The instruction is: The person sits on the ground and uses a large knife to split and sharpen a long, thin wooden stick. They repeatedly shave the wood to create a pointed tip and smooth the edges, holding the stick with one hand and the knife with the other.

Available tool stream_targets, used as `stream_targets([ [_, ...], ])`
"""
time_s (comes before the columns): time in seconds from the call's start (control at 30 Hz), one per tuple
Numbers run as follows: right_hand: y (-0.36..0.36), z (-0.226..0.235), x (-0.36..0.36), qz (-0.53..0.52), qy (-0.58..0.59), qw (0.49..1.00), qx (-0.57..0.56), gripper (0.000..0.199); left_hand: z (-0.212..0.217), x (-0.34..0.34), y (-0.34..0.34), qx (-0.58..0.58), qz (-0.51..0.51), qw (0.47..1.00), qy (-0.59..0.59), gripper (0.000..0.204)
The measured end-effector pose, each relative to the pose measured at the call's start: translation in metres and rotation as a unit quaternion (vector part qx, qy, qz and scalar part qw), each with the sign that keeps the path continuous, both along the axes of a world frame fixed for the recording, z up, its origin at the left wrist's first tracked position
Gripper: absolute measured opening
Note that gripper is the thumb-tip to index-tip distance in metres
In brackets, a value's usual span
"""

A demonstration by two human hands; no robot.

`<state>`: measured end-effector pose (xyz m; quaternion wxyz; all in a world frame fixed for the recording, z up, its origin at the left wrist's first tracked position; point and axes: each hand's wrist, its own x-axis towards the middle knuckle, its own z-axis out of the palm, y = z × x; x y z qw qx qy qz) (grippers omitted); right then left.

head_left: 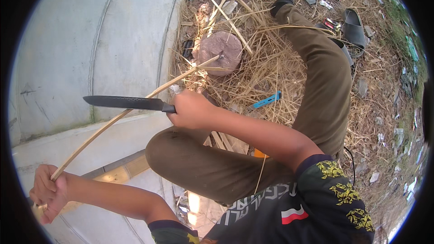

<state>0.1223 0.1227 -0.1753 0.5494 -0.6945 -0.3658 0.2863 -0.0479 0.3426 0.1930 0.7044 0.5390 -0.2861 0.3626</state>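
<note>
My left hand (50, 193) is closed around the lower end of a long bamboo strip (99, 131). The strip runs up and to the right, ending over a round, flat-topped reddish block (228, 49). In my right hand (192, 109) is the handle of a long knife (124, 102) with a dark blade. The blade points left and lies across the strip, about midway along its length. A thin sliver (212, 68) sticks out from the strip near its far end. How deep the blade sits in the strip, if at all, I cannot tell.
A blue box cutter (266, 100) lies on shavings to the right of the block. Loose bamboo strips (226, 7) spread beyond it. My bent leg (323, 68) is at the right, with grey clogs (354, 29) past it. A pale curved wall (126, 31) stands left.
</note>
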Motion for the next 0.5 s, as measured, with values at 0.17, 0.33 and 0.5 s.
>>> stream_targets([
  [0.17, -0.044, -0.113, 0.053, -0.084, 0.131, 0.948, -0.278, 0.032, -0.009, 0.036, -0.061, 0.039, -0.174, 0.983, 0.037, 0.048],
  [0.33, -0.023, -0.127, 0.043, 0.057, 0.59, 0.802, -0.067, 0.025, -0.006, 0.036, -0.058, 0.008, -0.156, 0.988, 0.015, 0.051],
  [0.5, -0.023, -0.043, 0.011, -0.002, 0.307, 0.948, -0.078, 0.029, -0.003, 0.024, -0.037, 0.021, -0.076, 0.997, 0.024, 0.055],
])
